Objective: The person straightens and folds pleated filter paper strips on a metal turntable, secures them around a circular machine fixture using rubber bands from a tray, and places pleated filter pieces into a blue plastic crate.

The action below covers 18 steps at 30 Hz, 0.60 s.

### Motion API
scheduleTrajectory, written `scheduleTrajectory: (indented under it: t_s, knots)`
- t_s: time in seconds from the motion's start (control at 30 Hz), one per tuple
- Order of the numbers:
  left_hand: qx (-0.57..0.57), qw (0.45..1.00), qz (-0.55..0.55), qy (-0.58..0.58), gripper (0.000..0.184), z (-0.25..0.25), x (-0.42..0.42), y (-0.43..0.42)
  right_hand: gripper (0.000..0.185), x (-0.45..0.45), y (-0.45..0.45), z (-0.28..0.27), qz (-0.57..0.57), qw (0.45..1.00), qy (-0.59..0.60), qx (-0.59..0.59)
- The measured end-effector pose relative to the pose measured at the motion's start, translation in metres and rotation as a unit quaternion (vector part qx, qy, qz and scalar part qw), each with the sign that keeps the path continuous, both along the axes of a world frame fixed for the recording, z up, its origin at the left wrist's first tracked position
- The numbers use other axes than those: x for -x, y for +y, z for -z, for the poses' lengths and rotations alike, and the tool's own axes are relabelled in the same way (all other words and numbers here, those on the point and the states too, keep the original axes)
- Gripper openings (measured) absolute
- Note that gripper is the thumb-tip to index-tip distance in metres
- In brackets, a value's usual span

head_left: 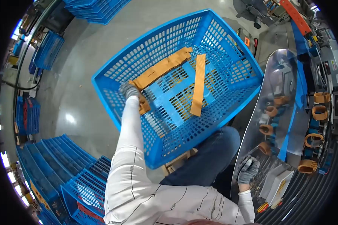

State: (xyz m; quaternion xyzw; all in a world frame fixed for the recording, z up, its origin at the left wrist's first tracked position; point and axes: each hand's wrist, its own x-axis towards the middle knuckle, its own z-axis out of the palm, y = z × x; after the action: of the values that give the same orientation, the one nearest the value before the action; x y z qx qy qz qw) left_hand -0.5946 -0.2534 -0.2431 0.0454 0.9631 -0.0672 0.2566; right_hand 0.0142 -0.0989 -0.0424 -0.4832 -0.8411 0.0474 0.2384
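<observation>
At the far left, a stack of blue crates (52, 155) stands on the floor (69, 116), with an open crate (73, 187) just beside it; the gloved left hand (129, 90) reaches into the left end of a big blue basket (231, 56), at the near end of a row of brown pieces (163, 70); its fingers bend down over that end, and I cannot tell whether they are clamped on a piece or merely resting there. The row lies along the basket's far long wall; a single brown strip (199, 84) lies apart from it, farther right and slanting across the basket floor. Judged from this layout, the work looks partway along: the row is roughly lined up, its near end is being handled, and the lone strip is outside the line; how many pieces are left to handle does not show. Farther right, the gloved right hand (248, 169) is near the lower end of a shiny sheet (256, 105), away from the basket; its fingers curl inward, and whether they hold anything I cannot tell; a pale box (276, 183) sits just beside it, and brown rings (308, 166) stand beyond, at the far right.
</observation>
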Motion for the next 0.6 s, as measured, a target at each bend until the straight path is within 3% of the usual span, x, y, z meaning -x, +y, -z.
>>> scheduleTrajectory:
  t_s: [0.03, 0.07, 0.1, 0.17, 0.3, 0.4, 0.47, 0.5, 0.53, 0.6]
  knots:
    - [-0.051, 0.993, -0.103, 0.041, 0.026, 0.039, 0.029, -0.013, 0.037, 0.001, 0.000, 0.001, 0.050, 0.969, 0.173, 0.168]
    - [-0.078, 0.978, -0.181, 0.070, 0.029, 0.050, 0.035, -0.016, 0.039, 0.010, 0.000, 0.002, 0.035, 0.913, 0.310, 0.263]
    - [-0.077, 0.973, -0.205, 0.071, 0.031, 0.046, 0.032, -0.011, 0.044, 0.019, 0.001, 0.003, 0.035, 0.829, 0.444, 0.339]
    - [-0.061, 0.977, -0.203, 0.034, 0.037, 0.044, 0.029, -0.001, 0.045, 0.021, 0.006, 0.007, 0.018, 0.818, 0.462, 0.343]
    - [-0.037, 0.984, -0.173, -0.023, 0.050, 0.046, 0.033, 0.002, 0.040, 0.009, 0.008, 0.012, 0.058, 0.803, 0.468, 0.365]
    - [-0.020, 0.984, -0.175, -0.022, 0.060, 0.030, 0.023, 0.003, 0.032, 0.006, 0.002, 0.020, 0.090, 0.877, 0.374, 0.288]
    - [-0.063, 0.969, -0.235, 0.037, 0.084, -0.022, -0.002, 0.023, 0.027, 0.014, 0.002, 0.018, 0.096, 0.946, 0.243, 0.192]
    - [-0.123, 0.967, -0.219, -0.036, 0.104, -0.021, -0.001, 0.021, 0.025, 0.021, -0.001, 0.010, 0.098, 0.973, 0.160, 0.138]
    - [-0.149, 0.975, -0.163, 0.021, 0.103, 0.026, 0.004, 0.012, 0.023, 0.025, -0.001, 0.004, 0.099, 0.989, 0.075, 0.079]
    - [-0.165, 0.971, -0.171, 0.015, 0.101, 0.051, 0.000, 0.013, 0.022, 0.002, 0.001, 0.017, 0.102, 0.985, 0.069, 0.120]
